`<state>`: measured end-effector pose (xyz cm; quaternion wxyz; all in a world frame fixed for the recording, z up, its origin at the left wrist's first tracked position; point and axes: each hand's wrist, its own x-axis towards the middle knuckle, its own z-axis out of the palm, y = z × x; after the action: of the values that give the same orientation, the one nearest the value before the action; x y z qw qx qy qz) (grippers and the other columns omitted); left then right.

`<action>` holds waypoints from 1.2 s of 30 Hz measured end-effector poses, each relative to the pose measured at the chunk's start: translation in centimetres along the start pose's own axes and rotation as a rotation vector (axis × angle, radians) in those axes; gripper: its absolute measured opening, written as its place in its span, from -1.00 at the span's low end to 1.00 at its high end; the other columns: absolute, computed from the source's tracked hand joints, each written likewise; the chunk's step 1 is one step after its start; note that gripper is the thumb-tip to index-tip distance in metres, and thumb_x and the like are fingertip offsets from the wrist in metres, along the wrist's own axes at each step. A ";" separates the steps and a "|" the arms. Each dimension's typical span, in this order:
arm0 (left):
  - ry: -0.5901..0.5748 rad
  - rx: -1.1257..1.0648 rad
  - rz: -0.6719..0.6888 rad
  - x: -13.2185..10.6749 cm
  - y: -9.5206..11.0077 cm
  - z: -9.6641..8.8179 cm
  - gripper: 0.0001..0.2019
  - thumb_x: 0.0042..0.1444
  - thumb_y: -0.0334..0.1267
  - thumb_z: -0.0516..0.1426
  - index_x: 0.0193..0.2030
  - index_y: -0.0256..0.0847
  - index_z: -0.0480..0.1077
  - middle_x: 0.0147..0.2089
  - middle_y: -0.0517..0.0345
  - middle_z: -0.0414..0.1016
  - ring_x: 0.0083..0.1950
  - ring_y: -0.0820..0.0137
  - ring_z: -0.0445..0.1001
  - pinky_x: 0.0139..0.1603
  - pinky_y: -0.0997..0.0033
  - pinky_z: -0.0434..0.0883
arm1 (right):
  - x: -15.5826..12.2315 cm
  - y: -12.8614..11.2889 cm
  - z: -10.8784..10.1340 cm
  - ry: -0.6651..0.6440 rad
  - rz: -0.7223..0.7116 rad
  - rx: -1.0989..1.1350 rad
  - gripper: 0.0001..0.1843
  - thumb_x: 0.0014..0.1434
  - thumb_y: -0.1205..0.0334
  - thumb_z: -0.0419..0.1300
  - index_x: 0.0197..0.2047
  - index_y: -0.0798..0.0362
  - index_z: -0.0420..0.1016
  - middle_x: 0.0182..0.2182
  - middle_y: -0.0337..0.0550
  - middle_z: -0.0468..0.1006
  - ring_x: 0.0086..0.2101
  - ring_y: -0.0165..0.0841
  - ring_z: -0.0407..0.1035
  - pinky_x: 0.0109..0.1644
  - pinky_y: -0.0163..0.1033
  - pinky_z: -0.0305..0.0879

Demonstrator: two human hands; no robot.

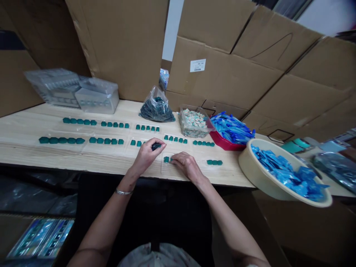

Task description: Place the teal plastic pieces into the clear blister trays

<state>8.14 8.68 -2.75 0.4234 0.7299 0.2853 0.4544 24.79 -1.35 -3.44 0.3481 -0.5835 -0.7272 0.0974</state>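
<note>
My left hand (pixel 145 155) is closed around some small dark-green pieces (pixel 156 146), held just above the table. To its right, my right hand (pixel 187 163) pinches a small green piece (pixel 171 159) at a clear plastic tray (pixel 166 170). One green block (pixel 166 159) sits in that tray, left of my right fingertips. Behind my hands, another clear tray holds a row of green blocks (pixel 175 139). My left hand partly covers a further row of blocks (pixel 133 142). Right of my right hand lies a short row of green blocks (pixel 214 162).
More green rows (pixel 106 141) lie to the left. At the back stand a bag of dark pieces (pixel 157 109), a clear box of pale pieces (pixel 195 122) and a red tray (pixel 226 144) of blue packets. A cream basin (pixel 251 170) overhangs the table's front edge. Cardboard boxes (pixel 217 74) rise behind.
</note>
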 end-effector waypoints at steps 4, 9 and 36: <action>0.004 -0.081 -0.097 0.0 -0.2 0.1 -0.82 0.00 -0.15 0.16 -0.35 -0.23 0.43 -0.37 0.13 0.46 -0.37 0.45 0.36 -0.35 0.50 0.30 | 0.9 0.2 0.8 -0.113 -0.059 -0.142 -0.79 0.17 0.33 0.08 -0.34 0.02 0.55 -0.37 -0.07 0.57 -0.29 -0.27 0.40 -0.17 -0.16 0.29; -0.060 -0.536 -0.349 -0.2 0.2 0.6 -0.74 -0.06 -0.10 0.21 -0.33 -0.25 0.37 -0.54 0.28 0.23 -0.64 0.65 0.08 -0.71 0.64 -0.01 | 0.9 1.0 1.7 -0.111 -0.020 -0.160 -0.83 0.15 0.33 0.11 -0.37 0.02 0.54 -0.43 -0.09 0.56 -0.33 -0.30 0.40 -0.20 -0.22 0.29; -0.101 -1.063 -0.495 -1.0 -0.4 3.0 -0.65 0.00 -0.05 0.18 -0.20 -0.32 0.38 -0.41 0.18 0.26 -0.58 0.69 0.17 -0.73 0.74 -0.03 | 1.7 -3.0 -0.1 0.214 0.003 0.058 -0.82 0.10 0.24 0.19 -0.17 0.02 0.46 -0.28 -0.12 0.43 -0.30 -0.35 0.34 -0.19 -0.24 0.32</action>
<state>10.45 6.97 -4.23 0.8378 0.3499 0.1596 0.3876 22.43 -0.74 -1.06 0.4407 -0.5812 -0.6818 0.0560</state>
